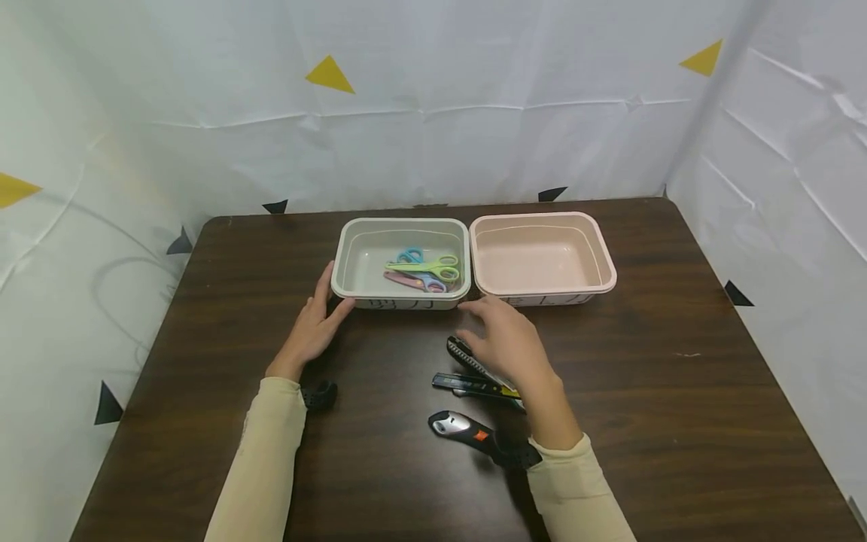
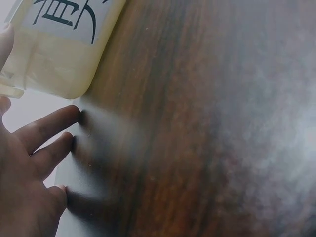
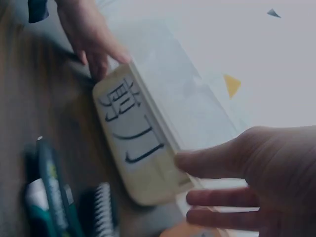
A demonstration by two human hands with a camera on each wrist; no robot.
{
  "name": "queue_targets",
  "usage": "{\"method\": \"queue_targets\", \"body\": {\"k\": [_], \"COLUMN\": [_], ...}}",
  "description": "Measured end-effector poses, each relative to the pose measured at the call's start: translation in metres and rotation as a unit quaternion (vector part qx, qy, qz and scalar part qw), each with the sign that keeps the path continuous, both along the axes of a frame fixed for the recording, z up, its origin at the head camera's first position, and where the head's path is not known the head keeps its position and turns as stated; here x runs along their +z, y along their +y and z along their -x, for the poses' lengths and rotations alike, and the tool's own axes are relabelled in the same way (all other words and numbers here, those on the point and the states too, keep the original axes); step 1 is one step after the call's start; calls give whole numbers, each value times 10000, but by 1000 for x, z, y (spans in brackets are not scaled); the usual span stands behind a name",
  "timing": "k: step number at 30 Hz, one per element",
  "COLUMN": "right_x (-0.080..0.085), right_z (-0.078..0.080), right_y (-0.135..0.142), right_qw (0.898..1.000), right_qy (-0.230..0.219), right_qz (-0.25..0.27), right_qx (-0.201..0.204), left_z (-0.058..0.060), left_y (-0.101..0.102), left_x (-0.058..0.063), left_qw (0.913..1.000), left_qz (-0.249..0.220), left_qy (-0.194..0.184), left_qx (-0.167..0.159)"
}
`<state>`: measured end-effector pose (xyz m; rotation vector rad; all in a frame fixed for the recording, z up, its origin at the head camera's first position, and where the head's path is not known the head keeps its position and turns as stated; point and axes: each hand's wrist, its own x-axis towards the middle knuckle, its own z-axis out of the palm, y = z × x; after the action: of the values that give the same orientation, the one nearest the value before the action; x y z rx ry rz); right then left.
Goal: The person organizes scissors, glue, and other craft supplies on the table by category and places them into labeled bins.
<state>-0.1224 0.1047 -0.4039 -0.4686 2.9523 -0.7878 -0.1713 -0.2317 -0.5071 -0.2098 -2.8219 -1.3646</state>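
Observation:
A pale grey-green bin point(image 1: 379, 294) holds several pairs of scissors point(image 1: 423, 269) with blue, green, pink and purple parts. Its front carries a label with large black characters point(image 3: 129, 121). My left hand point(image 1: 313, 325) lies at the bin's left front corner, fingers extended and thumb at its front wall. At the right front corner is my right hand point(image 1: 508, 339), its thumb by the wall and fingers fairly straight. Below the right hand lie box cutters point(image 1: 474, 385), one with a ridged edge point(image 3: 103, 210). Nearer me is a black and silver utility knife point(image 1: 460, 429), partly hidden by the right wrist.
A pink bin point(image 1: 542, 260), with a label on its front, stands right beside the grey-green one. Both are on a dark wooden table point(image 1: 677, 391). White sheeting point(image 1: 433, 150) with yellow and black triangles hangs behind the table and along its sides.

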Motion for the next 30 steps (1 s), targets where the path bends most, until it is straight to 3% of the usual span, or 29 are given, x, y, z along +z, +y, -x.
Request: {"method": "queue_targets", "body": {"k": [6,10,17,30], "right_x": [-17,-29,-45,-51], "right_z": [-7,-9,-11,-13], "right_y": [8,10,6,2], "right_qw": [9967,9944,9941,9948], "right_qy": [-705,-943,-947,-827], "right_qz": [-350,-422,-429,-529], "right_qx": [-183,-237,-317,-274], "left_z": [1,1,0,1], "left_y": [0,0,1,1], "left_x": [-1,0,-3,-4], "left_qw": [10000,10000,9999,9998], "left_qz": [-30,-29,-33,-74], "left_qy": [33,45,91,149], "left_qx": [-4,-7,38,55]}}
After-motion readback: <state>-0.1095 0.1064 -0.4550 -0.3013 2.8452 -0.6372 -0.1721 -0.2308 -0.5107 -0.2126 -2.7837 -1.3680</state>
